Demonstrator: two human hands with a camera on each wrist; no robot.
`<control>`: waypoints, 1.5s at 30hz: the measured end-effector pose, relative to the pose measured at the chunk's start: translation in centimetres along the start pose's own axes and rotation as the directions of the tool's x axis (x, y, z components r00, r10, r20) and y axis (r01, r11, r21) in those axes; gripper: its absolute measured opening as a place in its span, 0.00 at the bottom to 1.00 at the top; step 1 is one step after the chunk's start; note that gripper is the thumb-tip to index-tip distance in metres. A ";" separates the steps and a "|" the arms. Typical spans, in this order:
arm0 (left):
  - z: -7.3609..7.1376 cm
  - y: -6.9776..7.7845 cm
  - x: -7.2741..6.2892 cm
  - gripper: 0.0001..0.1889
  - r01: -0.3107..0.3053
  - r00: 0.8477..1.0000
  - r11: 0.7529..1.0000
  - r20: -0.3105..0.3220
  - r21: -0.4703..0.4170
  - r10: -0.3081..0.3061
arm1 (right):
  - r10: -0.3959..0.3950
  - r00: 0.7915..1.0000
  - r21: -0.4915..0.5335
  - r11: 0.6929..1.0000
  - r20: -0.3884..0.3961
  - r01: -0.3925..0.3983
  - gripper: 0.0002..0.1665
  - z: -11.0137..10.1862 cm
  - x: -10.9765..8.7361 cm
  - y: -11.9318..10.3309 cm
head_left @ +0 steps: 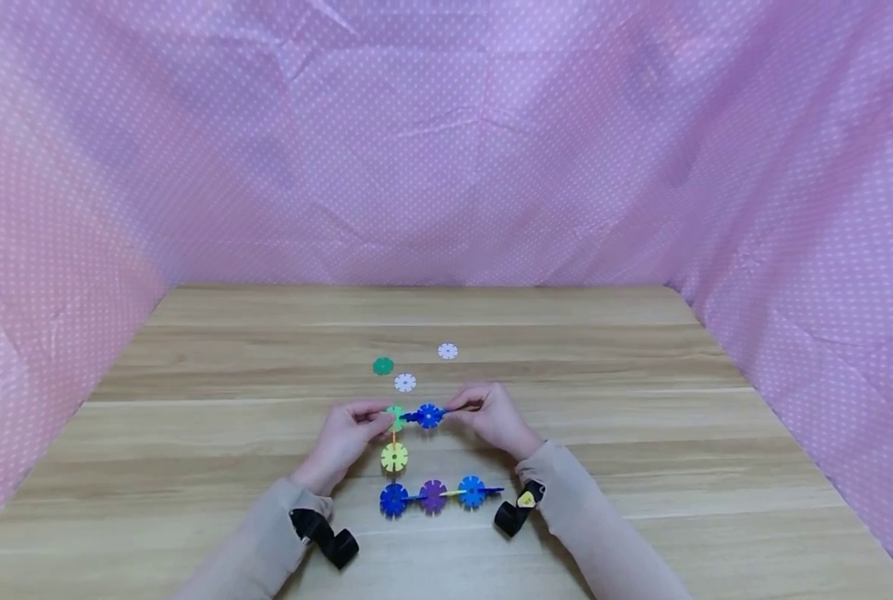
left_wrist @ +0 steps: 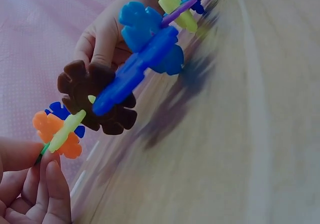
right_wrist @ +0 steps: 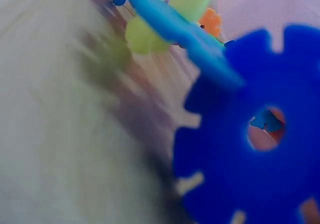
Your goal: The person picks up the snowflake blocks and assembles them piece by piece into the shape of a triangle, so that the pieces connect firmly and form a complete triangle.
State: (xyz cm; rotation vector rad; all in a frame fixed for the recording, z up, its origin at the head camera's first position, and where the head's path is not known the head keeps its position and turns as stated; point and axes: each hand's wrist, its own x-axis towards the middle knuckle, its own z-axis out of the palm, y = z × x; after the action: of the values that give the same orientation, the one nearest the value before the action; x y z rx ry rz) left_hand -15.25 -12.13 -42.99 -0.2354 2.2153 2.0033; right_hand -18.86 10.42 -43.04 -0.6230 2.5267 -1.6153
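A C-shaped chain of slotted, flower-shaped plastic discs lies between the hands. My left hand pinches a light green disc at the upper left corner. At the upper end, my right hand pinches the edge of a disc beside a blue disc; its fingers partly hide that piece. Down the left side come an orange disc and a yellow disc. The near row has a dark blue disc, a purple disc and a lighter blue disc. A large blue disc fills the right wrist view.
Beyond the hands, a green disc and two white discs, one nearer and one farther, lie loose on the wooden table. Pink dotted cloth hangs around the back and sides. Both wrists wear black straps.
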 end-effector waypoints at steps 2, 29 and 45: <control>-0.1 0.0 -0.1 0.14 0.001 1.000 1.000 0.003 -0.003 -0.001 | 0.007 1.000 0.000 1.000 0.015 -0.007 0.06 0.0 0.0 0.0; -2.2 0.0 0.1 0.17 0.020 0.999 0.998 0.033 -0.052 -0.018 | 0.149 0.985 -0.320 0.941 0.086 -0.115 0.27 -3.2 6.3 0.5; -2.4 -0.3 -0.1 0.17 0.004 1.000 1.000 0.015 -0.028 -0.003 | 0.139 0.975 -0.507 0.862 0.176 -0.031 0.19 -2.3 7.3 0.8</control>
State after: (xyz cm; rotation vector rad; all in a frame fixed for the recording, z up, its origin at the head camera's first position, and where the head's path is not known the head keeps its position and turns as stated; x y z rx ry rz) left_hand -15.14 -14.51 -43.03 -0.2263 2.1776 2.0281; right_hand -26.37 9.91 -41.68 -0.6624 2.7657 -0.7980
